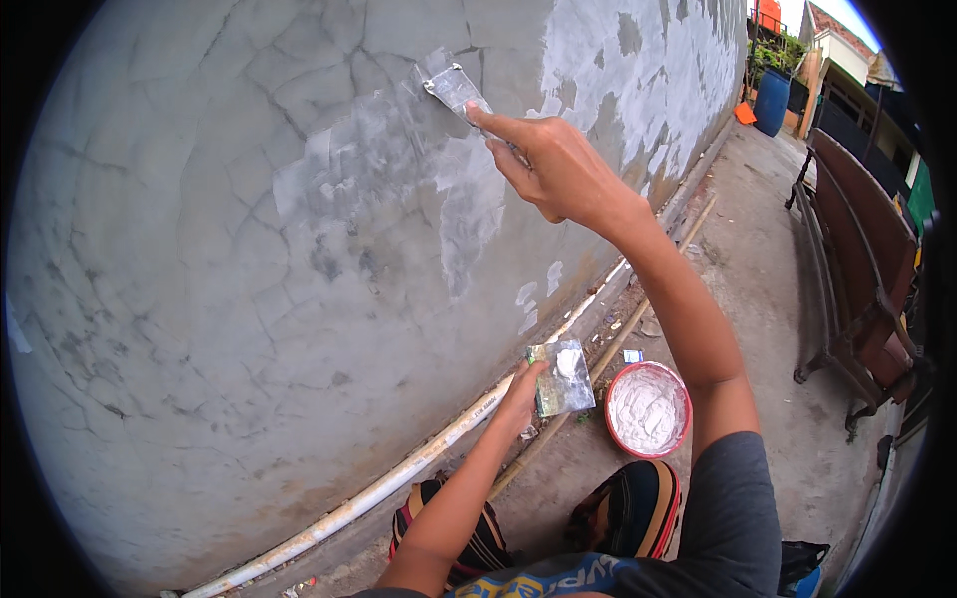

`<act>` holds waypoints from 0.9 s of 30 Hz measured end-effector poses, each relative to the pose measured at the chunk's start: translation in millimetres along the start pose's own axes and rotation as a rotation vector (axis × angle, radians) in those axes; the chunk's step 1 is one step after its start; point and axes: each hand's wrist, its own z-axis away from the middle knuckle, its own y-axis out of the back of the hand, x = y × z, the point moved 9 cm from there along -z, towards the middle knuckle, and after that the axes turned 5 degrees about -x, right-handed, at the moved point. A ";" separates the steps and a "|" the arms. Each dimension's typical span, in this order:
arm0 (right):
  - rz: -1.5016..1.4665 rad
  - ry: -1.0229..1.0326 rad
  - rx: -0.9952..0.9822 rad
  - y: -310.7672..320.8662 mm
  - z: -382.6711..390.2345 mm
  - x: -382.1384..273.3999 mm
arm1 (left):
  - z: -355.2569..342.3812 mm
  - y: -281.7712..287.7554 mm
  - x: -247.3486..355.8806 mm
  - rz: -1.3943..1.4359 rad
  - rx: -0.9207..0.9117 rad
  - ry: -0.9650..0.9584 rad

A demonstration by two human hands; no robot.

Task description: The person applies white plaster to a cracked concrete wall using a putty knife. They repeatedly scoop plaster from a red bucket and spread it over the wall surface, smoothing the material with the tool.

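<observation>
My right hand (558, 169) grips a metal putty knife (454, 90), its flat blade against the grey, cracked wall (179, 299), where pale smeared patches (459, 229) show around and below the blade. Lower down, my left hand (518, 399) holds a small flat scuffed board (553, 394) with a blob of white paste (567, 364) on it. To the right of the board, a red-rimmed round tub (648, 409) of white paste rests on the ground.
A white pipe (399, 471) and a thin pole (676, 259) run along the wall's base. A dark bench (847, 259) stands right on the concrete ground (758, 329). A blue barrel (771, 102) and orange object (745, 113) are farther back. My legs (623, 508) are below.
</observation>
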 end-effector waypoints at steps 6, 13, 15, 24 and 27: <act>-0.052 0.119 0.207 12.1 13.7 1.1 | 6.9 2.2 4.2 0.005 0.030 0.030; -0.208 0.066 0.415 -25.2 -3.1 15.0 | -5.1 9.0 -3.4 -0.035 0.088 0.022; -0.201 0.074 0.370 -32.4 8.2 16.0 | -4.9 9.2 -4.6 -0.019 0.089 0.025; -0.212 -0.131 0.191 38.5 -5.7 12.9 | 5.1 0.8 4.7 -0.017 0.009 0.012; -0.191 -0.095 0.209 32.4 -16.2 7.4 | 2.6 -6.6 5.0 -0.055 0.000 0.001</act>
